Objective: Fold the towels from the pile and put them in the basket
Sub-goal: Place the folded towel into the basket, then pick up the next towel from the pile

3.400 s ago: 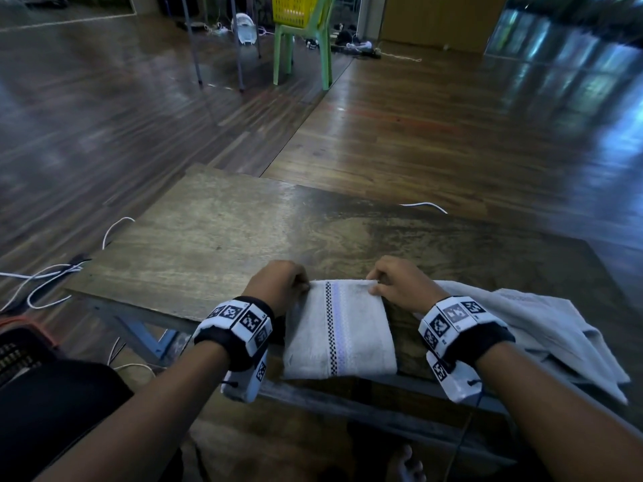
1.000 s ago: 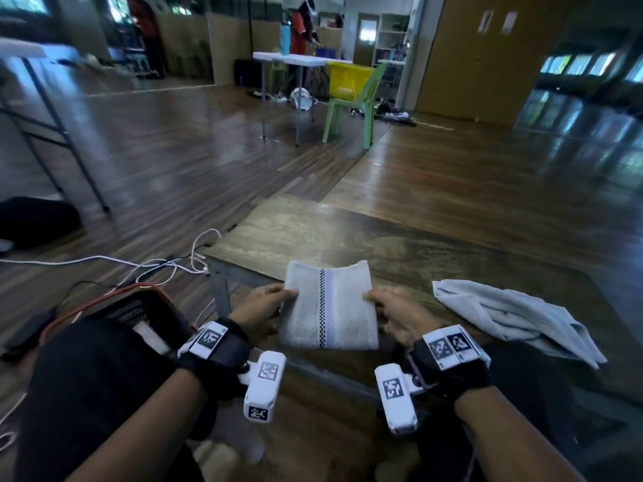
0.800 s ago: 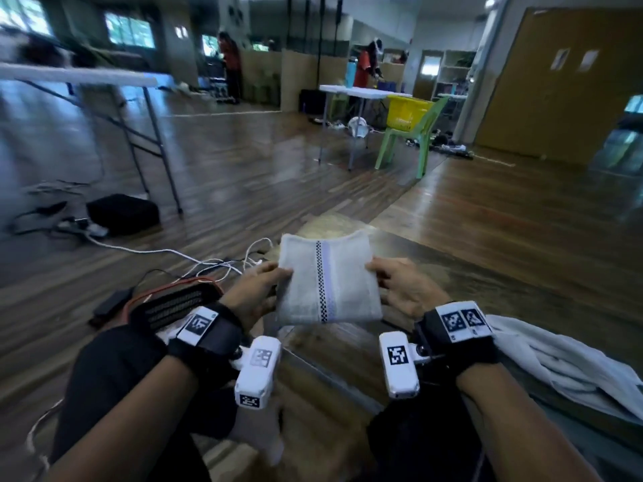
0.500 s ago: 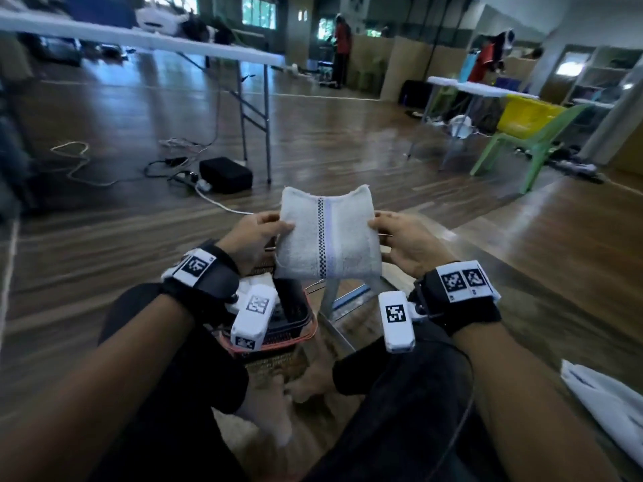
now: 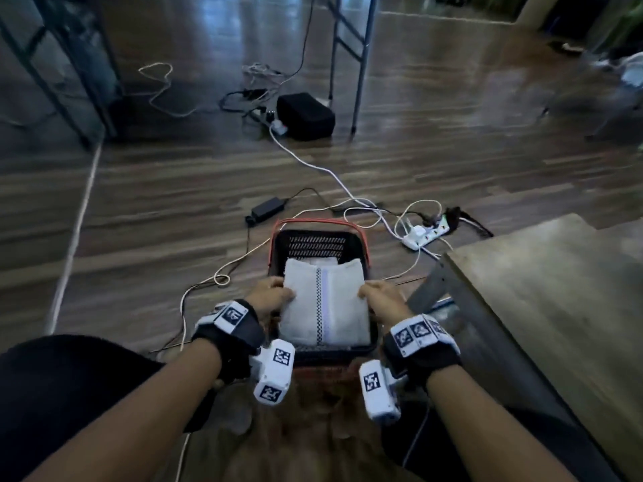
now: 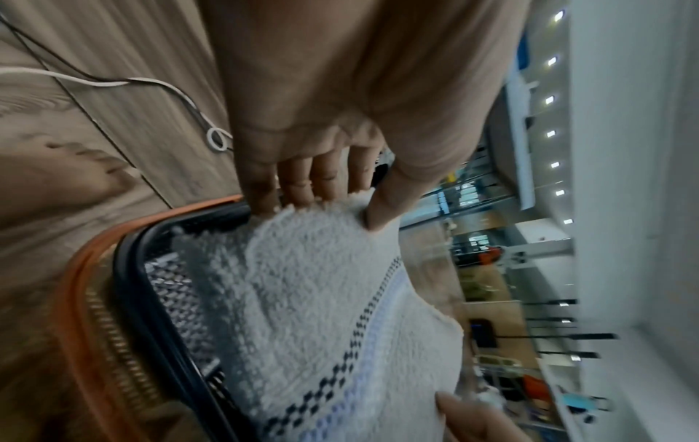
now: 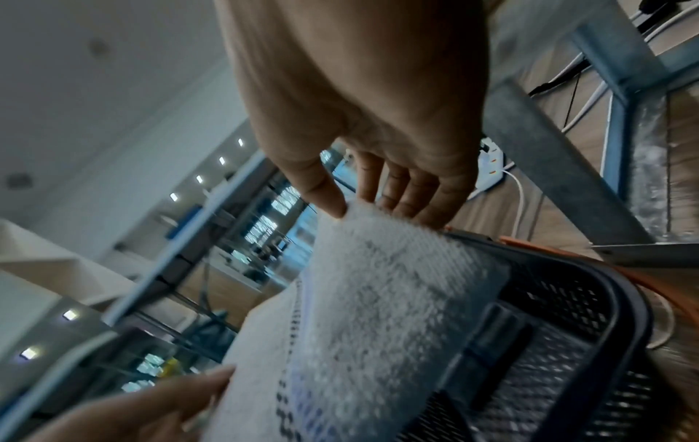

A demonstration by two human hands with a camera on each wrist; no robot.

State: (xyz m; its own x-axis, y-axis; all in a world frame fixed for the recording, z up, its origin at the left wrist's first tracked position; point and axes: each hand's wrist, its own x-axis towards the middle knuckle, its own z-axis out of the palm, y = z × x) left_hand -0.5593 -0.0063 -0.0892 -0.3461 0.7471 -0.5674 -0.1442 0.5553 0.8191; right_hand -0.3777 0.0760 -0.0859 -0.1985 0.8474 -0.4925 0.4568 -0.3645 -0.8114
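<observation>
A folded white towel (image 5: 325, 304) with a checked black and blue stripe hangs flat over a black mesh basket (image 5: 315, 242) with an orange rim on the floor. My left hand (image 5: 269, 295) pinches the towel's left edge, thumb on top and fingers underneath, as the left wrist view shows on the towel (image 6: 321, 293). My right hand (image 5: 379, 298) pinches the right edge the same way, seen on the towel (image 7: 378, 299) in the right wrist view. Another white towel (image 5: 320, 261) lies in the basket below. The basket wall (image 6: 166, 284) sits just under the held towel.
The wooden table (image 5: 556, 307) stands to the right, its metal leg (image 5: 435, 287) close to the basket. A white power strip (image 5: 424, 234), a black adapter (image 5: 266, 207) and several cables lie on the floor beyond the basket. A black box (image 5: 306, 114) sits farther off.
Both hands have carried the folded towel off the table, swung it left and lowered it over the basket on the floor. The head view has turned down toward the basket.
</observation>
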